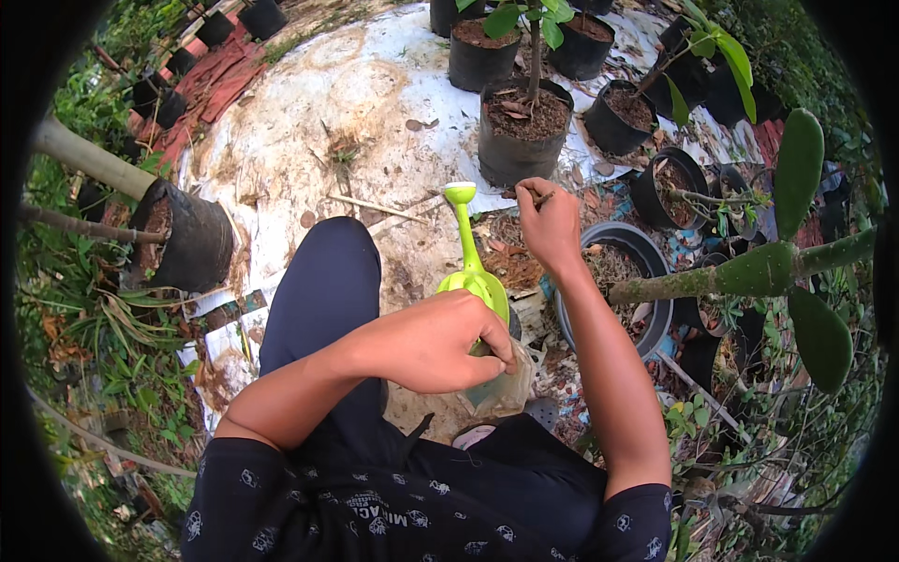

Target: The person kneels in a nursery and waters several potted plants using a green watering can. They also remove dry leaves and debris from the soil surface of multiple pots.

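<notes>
My left hand (442, 344) grips the edge of a clear, crumpled plastic bag (516, 390) between thumb and fingers, low in front of my body. Just beyond it lies a lime-green plastic garden tool (466, 235) with a narrow stem and a pale round end; my hand partly covers its wide part. Ahead and to the right, my right hand (551, 228) pinches a small dark brown piece (542, 199), too small to identify. That hand is close to the base of a black grow bag (523, 151) holding soil and a thin-trunked young plant.
A grey plastic pot (664, 334) with dry litter stands right of my forearm, under a prickly pear cactus (755, 270). More black pots (621, 123) line the back right. At left stands another grow bag (200, 235). A thin stick (379, 208) lies on the soiled white sheet (288, 133).
</notes>
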`<state>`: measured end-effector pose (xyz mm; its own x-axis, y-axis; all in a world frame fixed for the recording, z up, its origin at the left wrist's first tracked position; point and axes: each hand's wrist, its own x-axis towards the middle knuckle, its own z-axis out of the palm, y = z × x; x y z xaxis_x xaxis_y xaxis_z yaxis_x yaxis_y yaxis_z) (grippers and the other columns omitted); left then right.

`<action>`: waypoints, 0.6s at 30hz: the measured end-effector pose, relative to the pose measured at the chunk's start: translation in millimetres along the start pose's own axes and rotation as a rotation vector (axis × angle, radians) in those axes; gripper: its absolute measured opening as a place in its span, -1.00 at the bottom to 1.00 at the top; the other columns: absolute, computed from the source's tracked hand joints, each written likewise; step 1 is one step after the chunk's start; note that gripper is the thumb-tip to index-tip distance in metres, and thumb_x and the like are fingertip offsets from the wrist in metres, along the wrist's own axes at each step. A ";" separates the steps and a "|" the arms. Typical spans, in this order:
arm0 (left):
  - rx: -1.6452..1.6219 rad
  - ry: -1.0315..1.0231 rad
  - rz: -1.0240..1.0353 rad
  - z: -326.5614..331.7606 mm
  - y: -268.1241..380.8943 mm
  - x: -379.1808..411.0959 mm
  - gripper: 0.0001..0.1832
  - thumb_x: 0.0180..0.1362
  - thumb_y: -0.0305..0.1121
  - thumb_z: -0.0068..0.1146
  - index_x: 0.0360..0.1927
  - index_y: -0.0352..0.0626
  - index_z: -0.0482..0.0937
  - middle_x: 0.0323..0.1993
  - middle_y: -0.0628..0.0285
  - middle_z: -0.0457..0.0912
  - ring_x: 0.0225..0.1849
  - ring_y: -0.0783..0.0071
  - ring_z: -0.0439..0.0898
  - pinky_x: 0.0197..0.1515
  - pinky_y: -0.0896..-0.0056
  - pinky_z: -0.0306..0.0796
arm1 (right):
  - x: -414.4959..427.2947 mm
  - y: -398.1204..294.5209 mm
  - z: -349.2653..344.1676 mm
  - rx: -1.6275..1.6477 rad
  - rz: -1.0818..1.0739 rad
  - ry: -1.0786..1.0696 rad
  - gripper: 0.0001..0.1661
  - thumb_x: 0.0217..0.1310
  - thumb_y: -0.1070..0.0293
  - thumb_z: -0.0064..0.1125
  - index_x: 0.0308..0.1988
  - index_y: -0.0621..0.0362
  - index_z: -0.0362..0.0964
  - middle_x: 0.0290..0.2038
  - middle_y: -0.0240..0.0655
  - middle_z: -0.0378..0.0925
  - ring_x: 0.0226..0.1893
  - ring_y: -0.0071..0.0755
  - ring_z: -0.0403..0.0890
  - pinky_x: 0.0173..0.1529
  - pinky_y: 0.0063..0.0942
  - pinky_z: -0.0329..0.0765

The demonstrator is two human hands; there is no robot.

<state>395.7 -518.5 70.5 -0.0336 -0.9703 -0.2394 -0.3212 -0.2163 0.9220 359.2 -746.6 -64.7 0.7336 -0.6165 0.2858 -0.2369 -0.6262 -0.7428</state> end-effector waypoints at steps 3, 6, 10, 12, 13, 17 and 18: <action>0.075 0.242 -0.052 -28.9 2.3 -5.4 -0.72 0.10 -0.43 0.20 -0.19 -0.35 0.81 -0.26 -0.10 0.81 -0.17 0.07 0.80 -0.02 0.18 0.62 | 12.6 18.0 19.1 -0.017 0.078 -0.085 -0.74 0.36 0.30 0.25 -0.14 0.24 0.73 -0.21 0.08 0.74 -0.17 0.21 0.75 -0.02 -0.06 0.63; 0.272 0.387 -0.245 -60.3 11.1 -0.2 -0.74 0.11 -0.44 0.21 -0.19 -0.33 0.82 -0.25 -0.05 0.82 -0.17 0.17 0.80 -0.01 0.24 0.61 | 36.1 39.0 45.2 -0.061 0.199 -0.222 -0.67 0.41 0.19 0.21 -0.10 0.22 0.72 -0.16 0.13 0.73 -0.09 0.24 0.74 0.01 0.00 0.63; 0.544 0.449 -0.336 -97.7 7.9 27.8 -0.73 0.07 -0.41 0.23 -0.22 -0.31 0.83 -0.36 -0.09 0.80 -0.29 0.13 0.79 -0.10 0.19 0.61 | 56.6 56.0 68.6 -0.352 0.043 -0.331 -0.72 0.41 0.28 0.14 -0.15 0.23 0.70 -0.10 0.12 0.71 -0.06 0.22 0.74 0.01 0.04 0.66; 0.617 0.530 -0.428 -113.8 4.1 28.1 -0.73 0.05 -0.39 0.25 -0.25 -0.31 0.83 -0.42 -0.10 0.77 -0.36 0.11 0.76 -0.16 0.15 0.60 | 56.3 61.1 102.3 -0.473 -0.125 -0.445 -0.75 0.38 0.34 0.13 -0.18 0.23 0.70 -0.08 0.10 0.70 -0.05 0.21 0.75 0.01 0.05 0.67; 0.637 0.580 -0.480 -121.1 -6.0 22.7 -0.73 0.04 -0.37 0.26 -0.27 -0.32 0.83 -0.45 -0.10 0.76 -0.40 0.10 0.75 -0.19 0.13 0.59 | 48.7 62.0 123.2 -0.528 -0.226 -0.544 -0.78 0.34 0.39 0.13 -0.19 0.22 0.69 -0.05 0.08 0.69 -0.04 0.21 0.75 0.01 0.05 0.68; 0.700 0.694 -0.503 -157.6 -25.7 72.8 -0.77 -0.01 -0.38 0.19 -0.49 -0.37 0.75 -0.55 -0.17 0.69 -0.45 0.00 0.70 -0.26 0.05 0.56 | 43.3 104.6 110.7 -0.633 -0.148 -0.620 -0.79 0.27 0.43 0.18 -0.18 0.24 0.70 -0.04 0.04 0.71 -0.02 0.16 0.77 0.03 -0.01 0.71; 0.756 0.666 -0.533 -170.7 -28.3 79.6 -0.76 -0.02 -0.36 0.18 -0.50 -0.37 0.74 -0.53 -0.19 0.70 -0.43 -0.03 0.71 -0.25 0.04 0.57 | 36.8 104.2 110.3 -0.646 -0.156 -0.696 -0.78 0.26 0.42 0.19 -0.16 0.22 0.71 -0.02 0.03 0.71 -0.01 0.14 0.77 0.03 -0.03 0.71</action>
<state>563.6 -608.0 77.3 0.7146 -0.6877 -0.1285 -0.6397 -0.7167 0.2777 431.7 -781.9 -198.4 0.9508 -0.2131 -0.2250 -0.2574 -0.9473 -0.1907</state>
